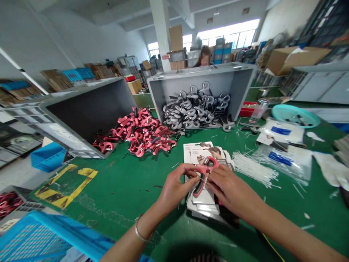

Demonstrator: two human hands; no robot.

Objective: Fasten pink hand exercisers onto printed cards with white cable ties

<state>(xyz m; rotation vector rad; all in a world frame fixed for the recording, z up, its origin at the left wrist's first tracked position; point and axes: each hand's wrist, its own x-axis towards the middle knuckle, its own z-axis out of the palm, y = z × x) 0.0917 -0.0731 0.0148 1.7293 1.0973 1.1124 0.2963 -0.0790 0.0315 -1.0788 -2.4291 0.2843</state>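
Pink hand exerciser (pixel 204 174), left hand (pixel 174 185) and right hand (pixel 231 189) clamped on it, palms down, above stacked cards (pixel 201 207)

hands (pixel 174 187) | ahead: pink hand-grip pile (pixel 136 133) | right: white cable ties (pixel 252 168) | near left: blue plastic crate (pixel 40 236)

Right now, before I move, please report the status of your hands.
Left hand, right hand on pink hand gripper. Printed cards beneath. White plastic strips to the right.
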